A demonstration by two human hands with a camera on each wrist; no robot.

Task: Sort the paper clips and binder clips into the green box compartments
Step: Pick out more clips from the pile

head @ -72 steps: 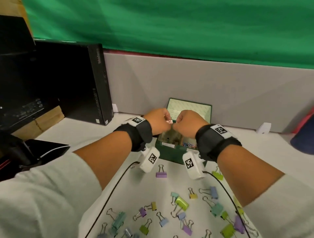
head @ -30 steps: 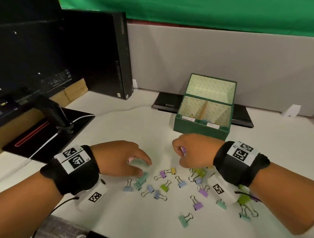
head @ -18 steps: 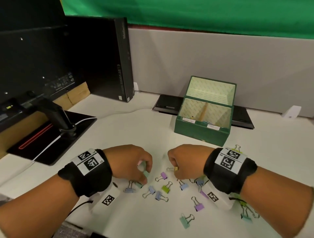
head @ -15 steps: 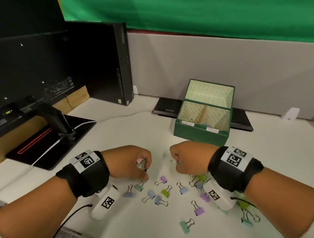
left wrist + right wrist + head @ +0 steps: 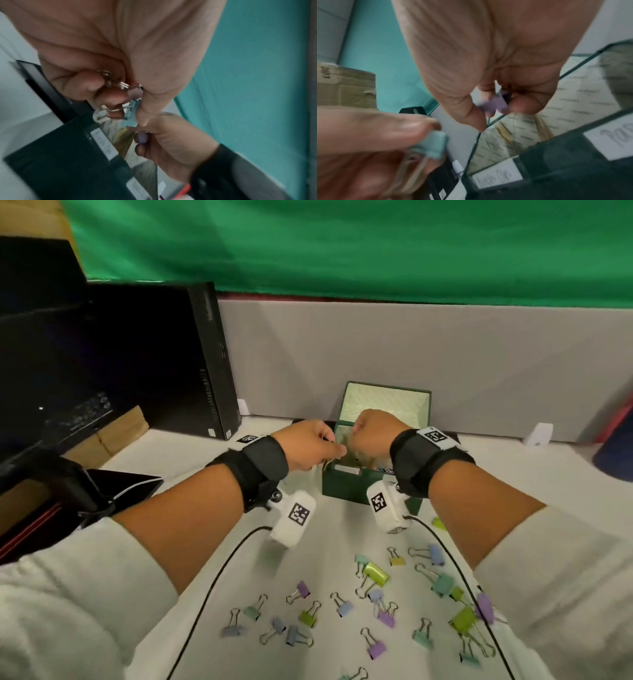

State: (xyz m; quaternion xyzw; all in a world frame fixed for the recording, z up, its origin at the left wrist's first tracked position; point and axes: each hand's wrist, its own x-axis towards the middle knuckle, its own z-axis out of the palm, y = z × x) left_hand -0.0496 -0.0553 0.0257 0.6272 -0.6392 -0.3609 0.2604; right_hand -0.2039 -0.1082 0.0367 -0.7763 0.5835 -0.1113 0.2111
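The green box (image 5: 346,491) stands open at the back of the table, its lid (image 5: 387,402) up; white labels mark the front of its compartments (image 5: 493,177). My left hand (image 5: 315,448) hovers at the box's left front corner and pinches a teal binder clip (image 5: 131,111) plus a pink one (image 5: 135,88). My right hand (image 5: 371,433) is over the box and pinches a purple binder clip (image 5: 494,104). Several pastel binder clips (image 5: 375,573) lie scattered on the table in front of me.
A black computer tower (image 5: 191,364) and a monitor (image 5: 41,347) on its stand (image 5: 68,491) fill the left side. A grey partition (image 5: 445,364) runs behind the box. Black cables (image 5: 212,583) trail from my wrists across the table. A dark blue object (image 5: 616,453) sits far right.
Both hands picked binder clips from the scatter and rose forward from the table to the green box. The left holds teal and pink clips, the right a purple one.
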